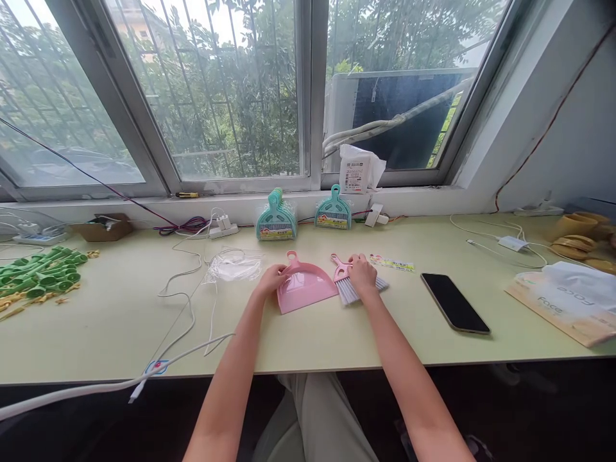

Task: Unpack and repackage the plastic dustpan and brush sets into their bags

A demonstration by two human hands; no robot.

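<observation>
A pink dustpan (308,289) lies on the table in front of me, its looped handle pointing toward the window. My left hand (272,280) grips its left edge, fingers closed on the rim. Just right of the pan is a small pink hand brush (341,270) with pale bristles fanned toward me. My right hand (362,274) is closed over the brush's right part and covers much of its head. Behind the brush lies a printed label strip (392,263). Clear plastic bags (234,265) rest left of the dustpan.
Green dustpan sets (276,221) stand at the back, with another green set (333,208) beside them. A phone (455,303) and a tissue pack (568,298) lie to the right. White cables (187,295) cross the left side, near green plastic parts (43,273).
</observation>
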